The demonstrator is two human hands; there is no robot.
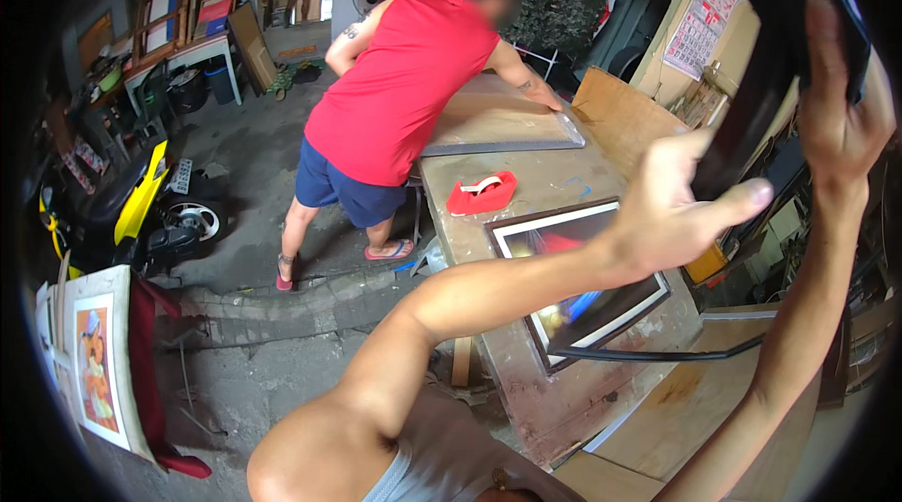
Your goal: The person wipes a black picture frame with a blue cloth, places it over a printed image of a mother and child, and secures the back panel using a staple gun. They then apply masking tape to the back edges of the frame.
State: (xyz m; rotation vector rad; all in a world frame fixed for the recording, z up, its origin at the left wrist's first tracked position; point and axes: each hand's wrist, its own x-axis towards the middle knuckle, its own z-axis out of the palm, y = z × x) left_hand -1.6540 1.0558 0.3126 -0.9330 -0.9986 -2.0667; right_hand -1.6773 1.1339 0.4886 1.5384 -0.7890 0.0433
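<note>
The left hand [658,211] and right hand [843,117] grip a long, dark, glossy piece [772,41] raised beside the bench's [601,399] right edge. Both thumbs extend; other fingers are mostly hidden, their spread unclear.

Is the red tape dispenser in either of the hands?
No, the tape dispenser rests on the table beside the framed picture, while the left hand and right hand are up at the dark piece.

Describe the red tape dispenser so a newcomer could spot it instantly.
Find the worktable that the co-worker leans over. Look between the wooden panel and the dark-framed picture. The dispenser sits there, its squat red body and pale roll unlike those two flat, four-sided neighbours.
</note>
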